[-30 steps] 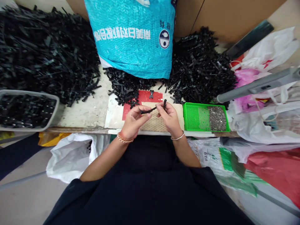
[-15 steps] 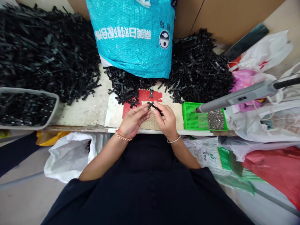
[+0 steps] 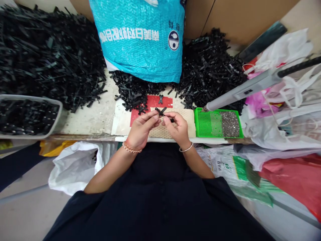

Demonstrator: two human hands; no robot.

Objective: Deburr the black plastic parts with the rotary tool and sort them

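Between the fingers of the left hand (image 3: 139,133) and the right hand (image 3: 178,130) is an X-shaped black piece (image 3: 161,112), both pinches narrow upon it. A dark strip (image 3: 172,120) seems tucked among the right fingers, though they partly hide it. Just beyond the fingertips, a matching crossed piece (image 3: 160,99) lies on a red sheet (image 3: 152,101); beneath them is a honeycomb-patterned mat (image 3: 189,121) on the desk (image 3: 82,124). Right of the fingers sits a green basket (image 3: 202,127) of small metal parts (image 3: 230,124), a grey electric screwdriver (image 3: 238,92) slanting over it.
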